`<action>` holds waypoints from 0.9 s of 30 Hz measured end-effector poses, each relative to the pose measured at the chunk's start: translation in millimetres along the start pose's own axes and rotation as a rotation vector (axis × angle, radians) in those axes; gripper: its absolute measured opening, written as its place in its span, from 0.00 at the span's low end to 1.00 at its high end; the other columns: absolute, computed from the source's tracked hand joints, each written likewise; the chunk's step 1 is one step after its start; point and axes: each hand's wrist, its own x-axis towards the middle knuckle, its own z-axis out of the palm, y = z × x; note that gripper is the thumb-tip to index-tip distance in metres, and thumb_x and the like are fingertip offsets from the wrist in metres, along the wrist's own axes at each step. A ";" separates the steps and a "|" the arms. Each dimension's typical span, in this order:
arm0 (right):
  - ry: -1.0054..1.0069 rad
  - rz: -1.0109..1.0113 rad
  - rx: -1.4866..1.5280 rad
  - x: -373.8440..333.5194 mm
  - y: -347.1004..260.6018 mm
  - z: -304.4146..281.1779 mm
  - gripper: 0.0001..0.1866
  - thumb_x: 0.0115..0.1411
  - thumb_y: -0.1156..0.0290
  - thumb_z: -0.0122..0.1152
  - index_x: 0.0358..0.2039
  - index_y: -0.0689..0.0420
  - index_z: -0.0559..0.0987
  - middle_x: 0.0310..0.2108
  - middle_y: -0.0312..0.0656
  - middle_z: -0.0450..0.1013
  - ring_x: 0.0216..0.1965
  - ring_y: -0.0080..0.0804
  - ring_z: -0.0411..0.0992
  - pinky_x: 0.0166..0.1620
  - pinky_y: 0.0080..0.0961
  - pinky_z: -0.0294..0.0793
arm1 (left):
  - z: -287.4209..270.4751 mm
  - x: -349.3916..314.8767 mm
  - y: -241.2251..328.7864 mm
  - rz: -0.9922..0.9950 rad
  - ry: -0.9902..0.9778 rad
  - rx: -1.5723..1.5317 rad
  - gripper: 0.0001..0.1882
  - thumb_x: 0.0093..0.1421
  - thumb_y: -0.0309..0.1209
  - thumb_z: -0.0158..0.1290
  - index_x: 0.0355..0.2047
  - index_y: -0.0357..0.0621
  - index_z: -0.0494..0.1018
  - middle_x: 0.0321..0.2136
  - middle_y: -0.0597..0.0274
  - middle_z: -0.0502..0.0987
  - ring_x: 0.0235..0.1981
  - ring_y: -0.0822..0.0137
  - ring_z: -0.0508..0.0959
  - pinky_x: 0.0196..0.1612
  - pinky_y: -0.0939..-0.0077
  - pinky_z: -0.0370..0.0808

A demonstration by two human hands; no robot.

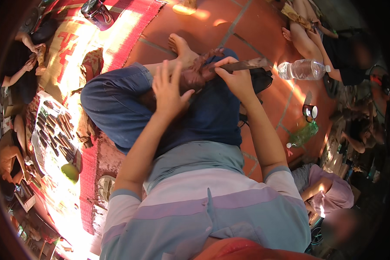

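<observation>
A reddish-brown carved wooden piece (194,79) with knobbly, branching parts rests across my lap, between my hands. My left hand (170,92) is beside its left end, fingers spread and stretched out; whether the fingertips touch the wood I cannot tell. My right hand (237,81) is closed round a dark stick-like tool (249,64), which points out to the right and has a paler, worn end. The tool's other end runs toward the carving, partly hidden by my fingers. Under the work is the blue trouser leg (110,97) of my folded legs.
Many carving tools (56,130) lie on a pale sheet at left, near a green round object (69,172). A clear bottle (302,69), a dark cup (310,112) and a green bottle (303,134) are at right. Other people sit on both sides. A lidded metal container (97,14) stands on the red mat.
</observation>
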 end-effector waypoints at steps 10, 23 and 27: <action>-0.191 -0.046 -0.047 30.6 4.8 -7.1 0.05 0.52 0.75 0.61 0.30 0.59 0.75 0.23 0.32 0.70 0.28 0.16 0.68 0.25 0.17 0.64 | -3.9 12.1 -18.3 -0.152 -0.259 -0.079 0.50 0.36 0.45 0.71 0.59 0.47 0.61 0.51 0.54 0.71 0.56 0.54 0.68 0.58 0.58 0.61; -0.155 0.352 0.216 39.2 3.6 -25.2 0.06 0.52 0.76 0.62 0.27 0.56 0.73 0.22 0.31 0.70 0.28 0.18 0.70 0.26 0.15 0.66 | -1.5 8.2 -17.5 -0.128 -0.242 -0.054 0.50 0.36 0.44 0.71 0.59 0.46 0.61 0.49 0.55 0.71 0.54 0.53 0.69 0.57 0.58 0.62; -0.192 0.089 -0.013 35.2 3.1 -15.6 0.06 0.53 0.75 0.62 0.27 0.55 0.73 0.23 0.31 0.70 0.29 0.17 0.71 0.26 0.14 0.68 | -2.0 11.1 -18.1 -0.135 -0.241 -0.076 0.50 0.36 0.44 0.71 0.59 0.46 0.61 0.49 0.55 0.72 0.54 0.53 0.69 0.57 0.58 0.63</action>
